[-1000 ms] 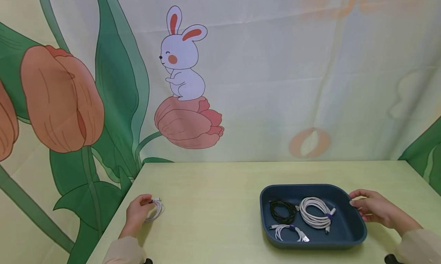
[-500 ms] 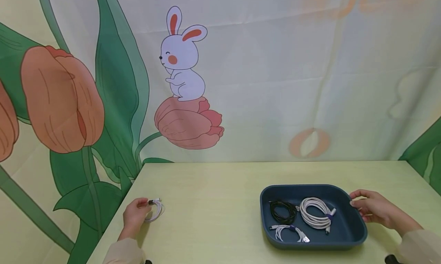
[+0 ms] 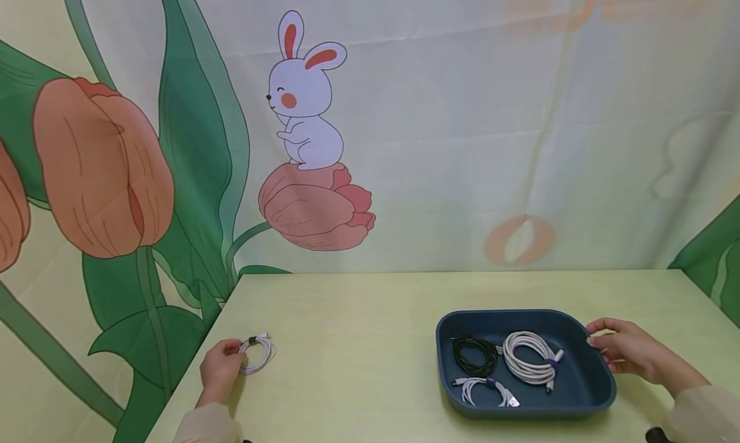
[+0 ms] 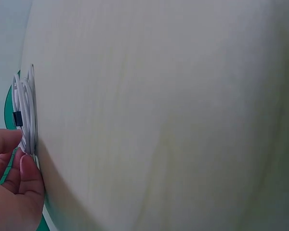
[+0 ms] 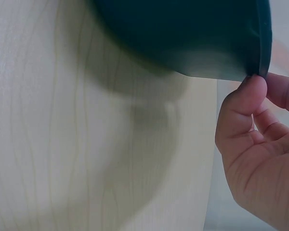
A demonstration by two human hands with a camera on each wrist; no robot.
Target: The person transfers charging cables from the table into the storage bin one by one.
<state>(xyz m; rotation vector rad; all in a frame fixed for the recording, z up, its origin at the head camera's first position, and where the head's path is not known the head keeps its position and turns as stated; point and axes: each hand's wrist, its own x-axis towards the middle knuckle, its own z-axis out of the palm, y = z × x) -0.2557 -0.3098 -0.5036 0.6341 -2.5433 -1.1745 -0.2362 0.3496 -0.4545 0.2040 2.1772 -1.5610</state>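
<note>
A white coiled cable point(image 3: 260, 354) with a dark band lies on the table at the left. My left hand point(image 3: 221, 369) is at its near left edge, fingertips right at the loops. In the left wrist view, the index finger and thumb stand apart at the lower end of the coiled cable point(image 4: 26, 106). My right hand point(image 3: 633, 353) pinches the right rim of a dark blue plastic bin point(image 3: 578, 391). From the right wrist, thumb and index finger grip the bin's edge point(image 5: 264, 48). Inside lie a black coiled cable point(image 3: 475, 356), a thick white one point(image 3: 527, 359) and a thinner white one point(image 3: 485, 389).
The pale wood table point(image 3: 358, 366) runs back to a printed cloth backdrop point(image 3: 439, 141) with a rabbit and tulips. Its left edge slants away close beside my left hand. The bin stands at the right.
My left hand has drawn back to the left and slightly down, uncovering more of the coiled cable, which stays in place. My right hand and the bin have not moved.
</note>
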